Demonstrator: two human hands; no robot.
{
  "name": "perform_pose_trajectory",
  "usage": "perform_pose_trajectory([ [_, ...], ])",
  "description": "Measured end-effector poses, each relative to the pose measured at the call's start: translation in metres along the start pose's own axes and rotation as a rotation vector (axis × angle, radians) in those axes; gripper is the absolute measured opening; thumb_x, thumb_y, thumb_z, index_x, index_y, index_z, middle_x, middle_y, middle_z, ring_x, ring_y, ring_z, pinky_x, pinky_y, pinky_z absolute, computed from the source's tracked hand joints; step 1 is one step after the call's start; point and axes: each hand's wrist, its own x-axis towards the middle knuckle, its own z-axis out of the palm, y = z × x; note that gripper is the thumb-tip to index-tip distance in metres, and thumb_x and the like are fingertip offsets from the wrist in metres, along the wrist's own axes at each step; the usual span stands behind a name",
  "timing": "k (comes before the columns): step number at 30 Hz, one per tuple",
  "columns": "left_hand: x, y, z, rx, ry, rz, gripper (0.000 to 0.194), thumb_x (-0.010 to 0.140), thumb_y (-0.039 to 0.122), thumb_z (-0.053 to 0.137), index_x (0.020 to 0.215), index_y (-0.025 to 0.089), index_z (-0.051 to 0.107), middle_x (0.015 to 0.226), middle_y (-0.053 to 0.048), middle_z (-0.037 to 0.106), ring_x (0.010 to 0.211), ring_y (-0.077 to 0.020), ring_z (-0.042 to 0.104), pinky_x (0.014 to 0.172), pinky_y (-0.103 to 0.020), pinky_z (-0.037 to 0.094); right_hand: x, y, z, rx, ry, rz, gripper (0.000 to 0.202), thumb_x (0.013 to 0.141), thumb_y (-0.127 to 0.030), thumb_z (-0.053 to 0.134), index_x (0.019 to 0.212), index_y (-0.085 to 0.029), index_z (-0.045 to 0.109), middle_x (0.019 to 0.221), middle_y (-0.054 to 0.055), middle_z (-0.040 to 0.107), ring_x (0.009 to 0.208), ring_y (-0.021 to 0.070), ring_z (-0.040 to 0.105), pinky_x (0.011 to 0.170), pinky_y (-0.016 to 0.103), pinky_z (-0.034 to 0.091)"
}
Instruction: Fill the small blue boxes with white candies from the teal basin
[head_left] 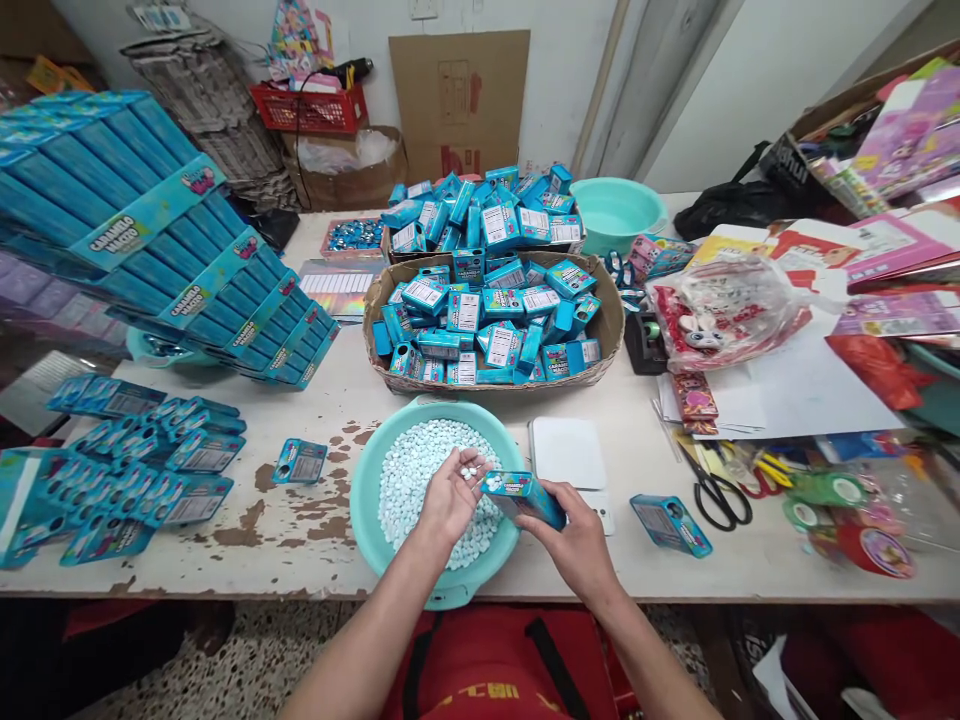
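A turquoise basin (367, 545) of small white candies (412, 455) sits at the table's front edge. Over it, my left hand (450, 500) is cupped, palm up, with a few of the candies lying by its fingers. My right hand (574, 530) grips a small blue candy box (529, 497) tilted towards the left fingers; white candies show at the box's near-left end. A white scale (568, 452) lies just beyond the right hand. One blue box (670, 525) rests to the right, and another blue box (300, 461) lies left of the basin.
Two cardboard trays, the nearer tray (491, 383) in front, hold many blue boxes. Stacked display cartons (172, 230) rise at left, above grouped boxes (157, 450). Black scissors (720, 495), tape rolls (832, 490) and a plastic bag (735, 300) lie at right. An aqua bowl (619, 210) stands behind.
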Motion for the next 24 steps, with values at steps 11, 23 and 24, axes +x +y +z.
perform_pose_trajectory([
  [11, 0.014, 0.014, -0.026, 0.981, -0.039, 0.365, 0.038, 0.073, 0.049, 0.058, 0.092, 0.017, 0.066, 0.100, -0.009, 0.066, 0.092, -0.0241, 0.060, 0.087, -0.038, 0.043, 0.026, 0.076, -0.014, 0.497, 0.289, 0.239, 0.044, 0.056, -0.035, 0.081, 0.091, -0.019, 0.060, 0.086, 0.003, 0.068, 0.082, 0.0225, 0.062, 0.080, 0.040, 0.049],
  [23, 0.015, 0.008, -0.019, 0.971, 0.033, 0.230, 0.057, 0.060, 0.060, 0.064, 0.093, 0.015, 0.064, 0.097, -0.012, 0.067, 0.084, -0.0269, 0.065, 0.085, -0.042, 0.045, 0.070, 0.132, -0.031, 0.384, 0.338, 0.200, 0.050, 0.051, -0.034, 0.080, 0.094, -0.021, 0.057, 0.089, 0.002, 0.066, 0.084, 0.0230, 0.062, 0.081, 0.042, 0.049],
  [24, 0.016, 0.008, -0.017, 0.973, 0.036, 0.228, 0.058, 0.059, 0.060, 0.064, 0.094, 0.015, 0.064, 0.097, -0.012, 0.067, 0.085, -0.0270, 0.065, 0.085, -0.042, 0.045, 0.067, 0.131, -0.033, 0.371, 0.330, 0.192, 0.053, 0.051, -0.033, 0.080, 0.098, -0.022, 0.057, 0.095, 0.003, 0.065, 0.089, 0.0239, 0.061, 0.084, 0.043, 0.048],
])
